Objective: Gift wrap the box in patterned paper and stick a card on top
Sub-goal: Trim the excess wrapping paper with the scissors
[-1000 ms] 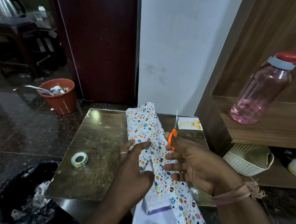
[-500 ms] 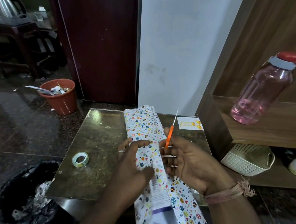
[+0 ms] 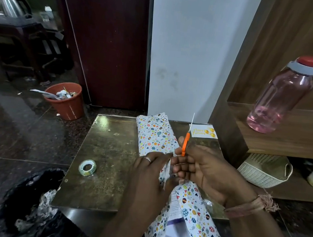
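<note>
Since a second ago the paper [image 3: 157,135] edges came together over the box [image 3: 176,214] mid-counter [image 3: 108,152]; seam ready for tape. Left hand [image 3: 147,172] pinches the seam, right hand [image 3: 202,166] clamps the scissors [image 3: 186,140]. Count: one box, one scissors, one tape [image 3: 87,167], one card [image 3: 203,131], two bins.

We read "Happy Birthday" in gold script on the white card [image 3: 203,131]; print on the box [image 3: 174,204] is illegible.

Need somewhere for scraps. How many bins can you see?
2: an orange bin on the floor by the dark door, and a black-lined bin at the table's near left corner. Others may be out of view.
</note>
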{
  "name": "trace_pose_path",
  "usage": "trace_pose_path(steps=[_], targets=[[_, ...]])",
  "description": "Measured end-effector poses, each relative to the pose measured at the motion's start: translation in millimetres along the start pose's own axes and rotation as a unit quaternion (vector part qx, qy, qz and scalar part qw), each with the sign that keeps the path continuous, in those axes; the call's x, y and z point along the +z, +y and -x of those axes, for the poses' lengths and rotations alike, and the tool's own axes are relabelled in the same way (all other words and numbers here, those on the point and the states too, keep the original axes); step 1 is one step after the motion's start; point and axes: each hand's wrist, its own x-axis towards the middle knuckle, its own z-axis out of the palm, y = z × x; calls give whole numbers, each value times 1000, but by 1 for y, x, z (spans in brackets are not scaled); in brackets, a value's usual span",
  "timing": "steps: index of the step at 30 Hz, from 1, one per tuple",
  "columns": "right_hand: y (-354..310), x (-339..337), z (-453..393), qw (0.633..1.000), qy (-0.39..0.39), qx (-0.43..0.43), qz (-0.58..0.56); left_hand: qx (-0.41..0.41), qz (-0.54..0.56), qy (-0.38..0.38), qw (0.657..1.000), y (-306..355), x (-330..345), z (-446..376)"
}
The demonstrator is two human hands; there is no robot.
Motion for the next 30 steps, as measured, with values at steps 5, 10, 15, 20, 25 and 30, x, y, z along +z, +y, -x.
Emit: trace_pose_path(steps=[5,10,15,20,25,30], targets=[[2,-11,1,999,8,20,33,-42,92,22,995,-7,-1,-8],[1,-24,8,991,-31,39,121,-244,276,51,928,-8,-13,-19],[2,-27,12,896,-29,-4,443,-295,345,75,888,-15,-17,-23],[1,-8,19,895,-62,68,436,-292,358,69,884,-15,-14,-25],[-4,5,23,958,-171,141,181,-289,377,60,878,-13,-17,-25],[0,11,26,958,-244,147,39,-309,381,42,870,-11,-14,-25]])
